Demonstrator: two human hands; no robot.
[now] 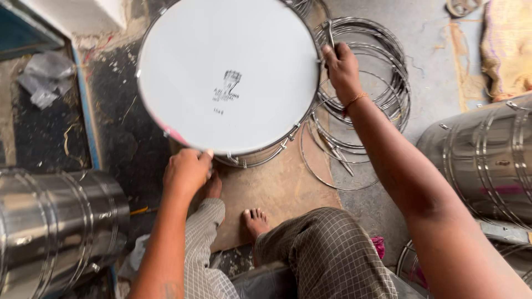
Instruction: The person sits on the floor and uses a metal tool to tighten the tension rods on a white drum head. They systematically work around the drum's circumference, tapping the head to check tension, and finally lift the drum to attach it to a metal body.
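Drum [227, 77] on the floor, head up.
Round white skin with a small dark print near its middle, chrome rim with tension lugs, tilted slightly, held at its near and far-right edges.

A pile of thin shiny metal hoops [370, 83] lies on the grey concrete floor [426, 44]. Two polished steel drum shells lie on their sides, one at the left edge [52, 227], one at the right [487, 158]. A crumpled clear plastic bag [47, 77] sits upper left, and a coarse tan sack [507, 47] upper right.
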